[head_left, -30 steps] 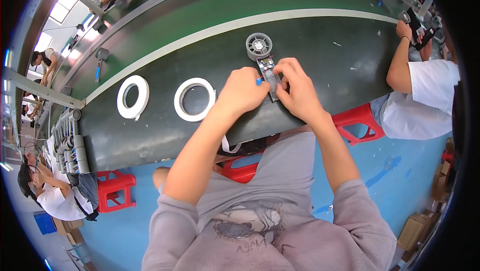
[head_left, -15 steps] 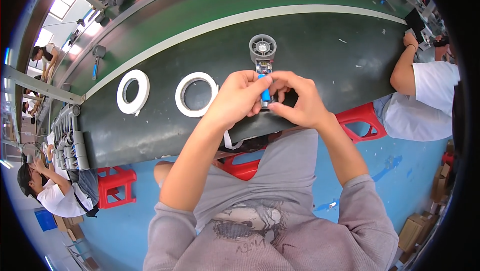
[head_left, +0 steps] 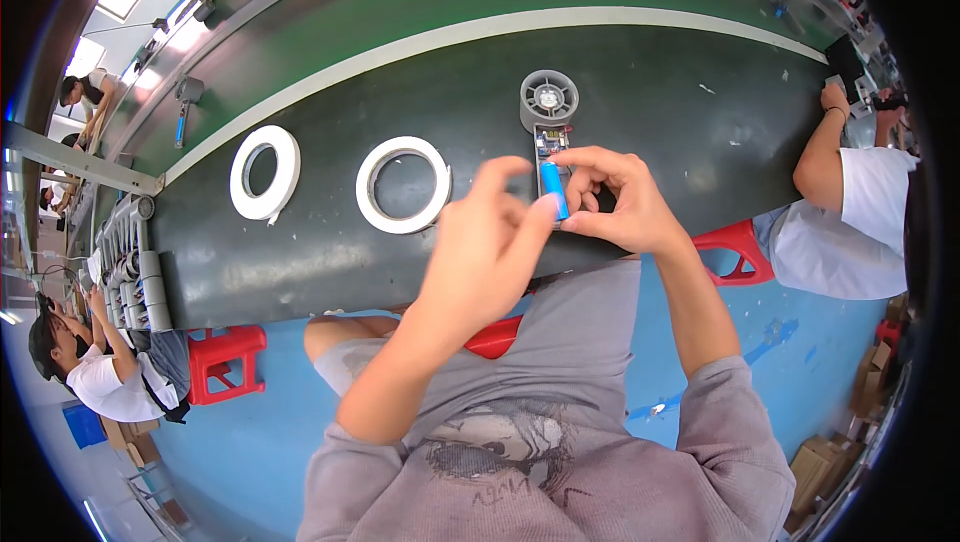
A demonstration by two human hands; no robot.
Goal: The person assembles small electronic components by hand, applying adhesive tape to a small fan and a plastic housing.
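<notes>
A grey handheld fan (head_left: 549, 100) lies on the dark work surface in front of me, round head away from me and handle toward me. Its handle is uncovered, showing a small circuit board (head_left: 552, 141). A blue cylindrical battery (head_left: 554, 190) sits slightly tilted over the handle's lower part. My right hand (head_left: 628, 204) closes on the battery from the right, index finger near its top and thumb at its lower end. To the left, my left hand (head_left: 487, 247) is slightly blurred, index finger and thumb apart. Its thumb tip is at the battery's left side; contact cannot be made out.
Two white tape rolls (head_left: 361, 187) (head_left: 236, 174) lie to the left on the dark work surface (head_left: 300, 262). Several grey fan bodies (head_left: 150, 277) stand at its left end. Another fan (head_left: 187, 92) rests on the green belt (head_left: 440, 2). Co-workers sit left and right.
My left hand has drawn back from the battery toward the left, its fingers parting. The right hand stays at the battery, more of which now shows. The whole view has shifted slightly.
</notes>
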